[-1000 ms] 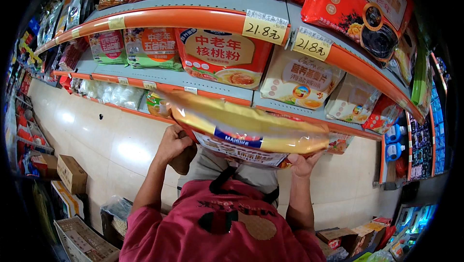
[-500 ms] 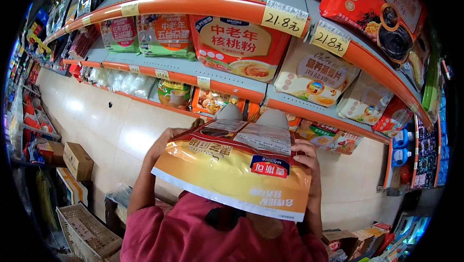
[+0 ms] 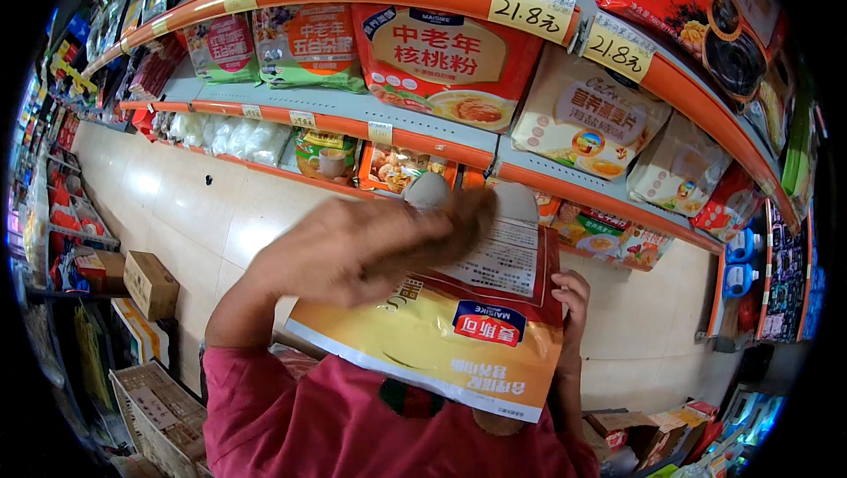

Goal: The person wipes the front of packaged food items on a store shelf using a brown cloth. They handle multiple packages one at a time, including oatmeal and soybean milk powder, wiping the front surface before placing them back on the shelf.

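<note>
A large flat plastic food bag [image 3: 415, 337], yellow-gold with a red panel and a white edge strip, lies tilted in front of my chest, its print upside down to me. My right hand [image 3: 572, 297] grips its right edge, fingers curled over the front. Above the bag's left half, my left hand [image 3: 353, 253] is smeared by motion. It reaches across toward the middle and hides part of the bag. Its fingers are too blurred to show whether they hold anything.
Orange-edged shelves [image 3: 441, 138] cross in front of me, carrying a red food bag [image 3: 445, 67], a cream food bag [image 3: 587, 120] and others. Yellow price cards [image 3: 529, 10] line the edge. At left on the tiled floor [image 3: 194, 213] stand a cardboard box [image 3: 150, 286] and a basket [image 3: 154, 416].
My left hand has let go of the bag's left side and moved up and rightward over it. The bag has tilted slightly, still in my right hand. The shelves have shifted slightly in view.
</note>
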The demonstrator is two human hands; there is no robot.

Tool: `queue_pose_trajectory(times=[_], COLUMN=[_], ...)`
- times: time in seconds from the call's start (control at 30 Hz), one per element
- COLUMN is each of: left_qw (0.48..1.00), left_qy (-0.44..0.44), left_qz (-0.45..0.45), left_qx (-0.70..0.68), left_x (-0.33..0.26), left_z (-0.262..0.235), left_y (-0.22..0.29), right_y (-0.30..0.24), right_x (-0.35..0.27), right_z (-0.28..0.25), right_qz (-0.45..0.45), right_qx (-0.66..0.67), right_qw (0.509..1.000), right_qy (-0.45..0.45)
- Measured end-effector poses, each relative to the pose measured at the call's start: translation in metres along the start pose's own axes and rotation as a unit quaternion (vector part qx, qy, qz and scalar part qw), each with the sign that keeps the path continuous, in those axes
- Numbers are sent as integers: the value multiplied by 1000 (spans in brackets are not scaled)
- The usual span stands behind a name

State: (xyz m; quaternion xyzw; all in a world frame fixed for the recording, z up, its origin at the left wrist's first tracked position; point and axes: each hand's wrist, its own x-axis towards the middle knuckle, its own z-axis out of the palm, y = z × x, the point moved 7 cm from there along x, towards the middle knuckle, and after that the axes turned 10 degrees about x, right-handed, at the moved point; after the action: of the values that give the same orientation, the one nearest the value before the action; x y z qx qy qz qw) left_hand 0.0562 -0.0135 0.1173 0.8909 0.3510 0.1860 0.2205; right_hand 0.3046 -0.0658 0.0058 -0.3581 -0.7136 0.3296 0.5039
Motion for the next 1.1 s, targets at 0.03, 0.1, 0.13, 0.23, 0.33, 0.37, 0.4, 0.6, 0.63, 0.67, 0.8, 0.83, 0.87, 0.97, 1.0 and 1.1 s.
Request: queue_pose_trajectory(times=[0.03,0.1,0.13,0.23,0.33,0.37,0.4,0.6,0.63,0.67,0.8,0.83,0.87,0.97,1.0,1.1], left_qw=[999,989,984,985,981,974,970,973,985,987,977,978,978,977,972,933], left_qy=[-40,-122,-150,-152,-161,-183,-191,-199,-161,-159,-177,-180,-185,-212,-229,-292], left_qz=[27,82,100,28,-77,-127,-152,-90,-26,5,114,100,92,1,-34,-207], left_qx=[-4,-8,-5,-76,-72,-46,4,76,51,10,-29,-21,-12,9,49,43], left_x=[3,6,5,8,6,3,-1,34,49,62,86,89,94,95,85,45], left_z=[8,28,40,60,70,76,78,88,86,85,116,120,127,143,154,132], left_y=[13,31,33,-5,-65,-88,-105,-97,-74,-50,5,1,-6,-63,-97,-150], right_y=[2,5,3,1,1,0,0,3,2,3,3,3,4,3,3,6], right_x=[-3,-8,-7,-9,-10,-10,-9,-11,-11,-10,-12,-13,-16,-19,-18,-17], right_z=[0,-1,0,2,1,1,1,4,4,4,3,4,3,4,4,3], right_qz=[1,4,5,29,7,9,9,5,0,-3,-4,-2,2,7,4,14], right_qx=[-4,-9,0,17,3,4,8,9,8,4,-3,-2,-3,-2,0,-2], right_qw=[1000,1000,1000,999,1000,1000,1000,1000,1000,1000,1000,1000,1000,1000,1000,1000], right_qy=[2,11,2,-13,-17,-17,-18,9,12,10,5,2,10,21,21,15])
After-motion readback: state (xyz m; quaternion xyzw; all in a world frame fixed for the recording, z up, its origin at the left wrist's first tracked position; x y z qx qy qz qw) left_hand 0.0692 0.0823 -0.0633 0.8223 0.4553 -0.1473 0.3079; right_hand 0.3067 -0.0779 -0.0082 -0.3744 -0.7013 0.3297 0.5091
